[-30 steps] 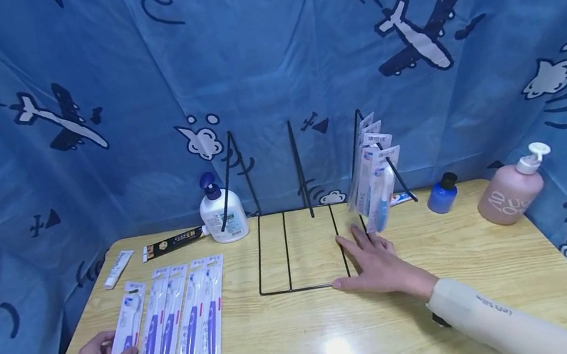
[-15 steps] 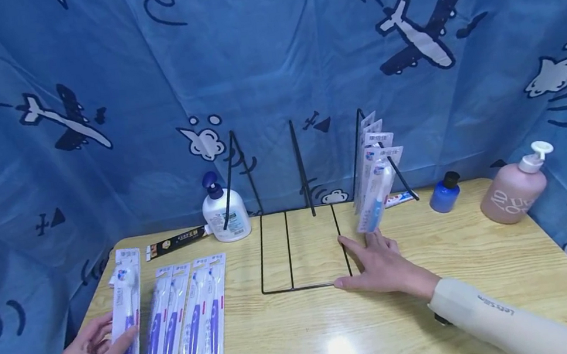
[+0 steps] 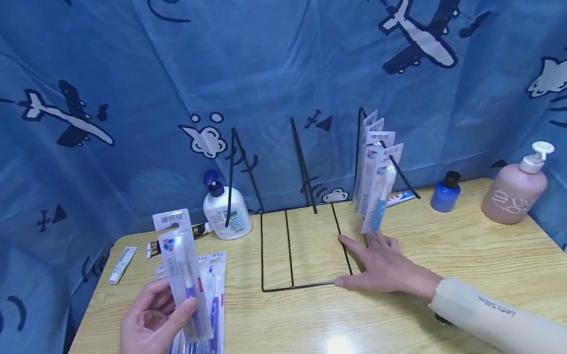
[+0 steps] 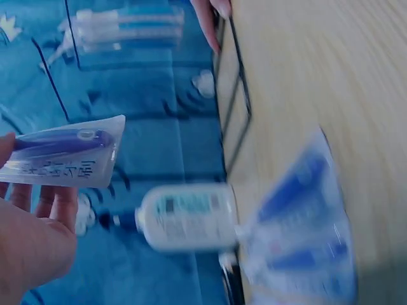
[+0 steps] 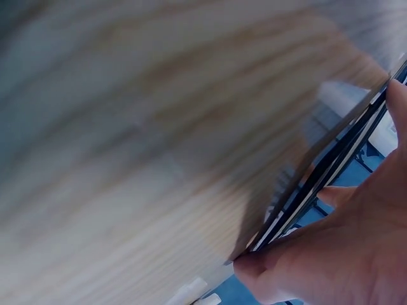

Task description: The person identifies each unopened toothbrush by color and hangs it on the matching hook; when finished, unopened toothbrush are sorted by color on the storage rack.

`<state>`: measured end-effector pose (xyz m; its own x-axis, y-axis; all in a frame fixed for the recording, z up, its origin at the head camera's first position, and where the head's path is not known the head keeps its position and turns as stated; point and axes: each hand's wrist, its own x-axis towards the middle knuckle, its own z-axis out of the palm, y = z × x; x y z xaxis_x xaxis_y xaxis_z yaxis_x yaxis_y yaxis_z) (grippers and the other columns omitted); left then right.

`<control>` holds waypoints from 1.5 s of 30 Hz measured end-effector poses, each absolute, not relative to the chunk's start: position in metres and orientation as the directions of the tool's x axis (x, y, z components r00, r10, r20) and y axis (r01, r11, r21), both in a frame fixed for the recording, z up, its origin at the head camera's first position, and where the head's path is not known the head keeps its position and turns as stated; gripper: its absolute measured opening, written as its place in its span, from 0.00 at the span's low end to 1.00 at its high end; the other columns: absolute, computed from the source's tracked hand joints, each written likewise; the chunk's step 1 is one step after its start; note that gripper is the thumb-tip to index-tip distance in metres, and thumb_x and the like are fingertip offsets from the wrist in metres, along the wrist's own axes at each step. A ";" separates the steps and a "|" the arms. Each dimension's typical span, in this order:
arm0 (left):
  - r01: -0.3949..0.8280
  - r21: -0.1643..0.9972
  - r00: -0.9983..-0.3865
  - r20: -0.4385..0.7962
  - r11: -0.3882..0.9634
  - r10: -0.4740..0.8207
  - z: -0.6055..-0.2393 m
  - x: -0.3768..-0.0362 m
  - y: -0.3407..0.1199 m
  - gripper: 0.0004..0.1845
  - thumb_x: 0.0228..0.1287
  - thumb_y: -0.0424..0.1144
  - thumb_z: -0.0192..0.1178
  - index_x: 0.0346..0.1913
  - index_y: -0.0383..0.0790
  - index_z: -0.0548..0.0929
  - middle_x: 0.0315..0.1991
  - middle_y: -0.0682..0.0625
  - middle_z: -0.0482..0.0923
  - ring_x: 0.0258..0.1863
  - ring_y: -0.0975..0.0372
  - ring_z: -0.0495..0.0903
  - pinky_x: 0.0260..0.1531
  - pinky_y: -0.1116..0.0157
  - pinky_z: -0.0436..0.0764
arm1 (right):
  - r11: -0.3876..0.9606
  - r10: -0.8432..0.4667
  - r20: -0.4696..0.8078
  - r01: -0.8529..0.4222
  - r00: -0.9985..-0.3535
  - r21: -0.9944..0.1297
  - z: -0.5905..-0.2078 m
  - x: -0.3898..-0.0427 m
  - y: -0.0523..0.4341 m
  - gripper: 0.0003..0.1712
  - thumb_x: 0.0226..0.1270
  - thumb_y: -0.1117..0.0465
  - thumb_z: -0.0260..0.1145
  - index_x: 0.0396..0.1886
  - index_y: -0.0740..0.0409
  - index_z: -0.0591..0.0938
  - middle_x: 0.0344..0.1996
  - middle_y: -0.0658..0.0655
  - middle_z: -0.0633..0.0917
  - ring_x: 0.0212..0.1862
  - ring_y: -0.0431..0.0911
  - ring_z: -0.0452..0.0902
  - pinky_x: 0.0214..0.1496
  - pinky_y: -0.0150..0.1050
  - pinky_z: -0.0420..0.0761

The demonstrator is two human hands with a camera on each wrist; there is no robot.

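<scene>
Upright above the table, a packaged purple-handled toothbrush (image 3: 181,272) is pinched between the thumb and fingers of my left hand (image 3: 141,336). Behind it several more packaged toothbrushes (image 3: 217,309) lie on the table, partly covered. In the left wrist view the held pack's lower end (image 4: 63,152) points away from the hand. My right hand (image 3: 379,265) rests with spread fingers at the right front of a black wire rack (image 3: 290,259), thumb on its front wire. Several packaged toothbrushes (image 3: 380,188) hang from the rack's right prong.
A white pump bottle (image 3: 226,213) and a black toothpaste tube (image 3: 200,230) stand and lie behind the rack's left side. A small white tube (image 3: 123,265) lies far left. On the right are a blue bottle (image 3: 445,195), a pink pump bottle (image 3: 513,193) and another toothpaste tube (image 3: 400,198).
My left hand has lifted the packaged toothbrush off the table's left side and carried it to the right. The hanging packs have swung slightly. My right hand has stayed at the rack.
</scene>
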<state>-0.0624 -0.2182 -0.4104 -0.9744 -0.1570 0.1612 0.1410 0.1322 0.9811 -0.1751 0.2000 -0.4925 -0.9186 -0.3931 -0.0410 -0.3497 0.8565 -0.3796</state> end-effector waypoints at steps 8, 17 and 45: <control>0.406 0.912 -0.912 0.409 -0.062 0.030 -0.418 -0.069 -0.183 0.19 0.65 0.10 0.64 0.56 0.24 0.83 0.49 0.38 0.91 0.48 0.55 0.92 0.49 0.63 0.90 | 0.855 -0.399 -0.030 -0.360 -0.916 -0.374 -0.495 -0.177 0.200 0.60 0.68 0.21 0.66 0.87 0.51 0.65 0.81 0.84 0.54 0.82 0.78 0.48 0.71 0.75 0.62; 0.306 0.951 -0.952 0.307 -0.039 0.022 -0.433 -0.082 -0.169 0.15 0.67 0.16 0.68 0.55 0.23 0.83 0.48 0.39 0.91 0.47 0.55 0.92 0.50 0.61 0.89 | 0.860 -0.386 -0.060 -0.336 -0.920 -0.384 -0.496 -0.178 0.199 0.60 0.68 0.20 0.65 0.88 0.50 0.64 0.80 0.87 0.49 0.80 0.82 0.48 0.72 0.79 0.59; 0.390 0.920 -0.913 0.390 0.021 -0.118 -0.441 -0.240 -0.142 0.15 0.73 0.28 0.72 0.58 0.26 0.83 0.48 0.44 0.90 0.46 0.63 0.88 0.48 0.68 0.86 | 0.863 -0.398 -0.013 -0.369 -0.917 -0.345 -0.496 -0.174 0.202 0.59 0.68 0.21 0.66 0.87 0.52 0.67 0.80 0.85 0.53 0.80 0.79 0.52 0.70 0.75 0.64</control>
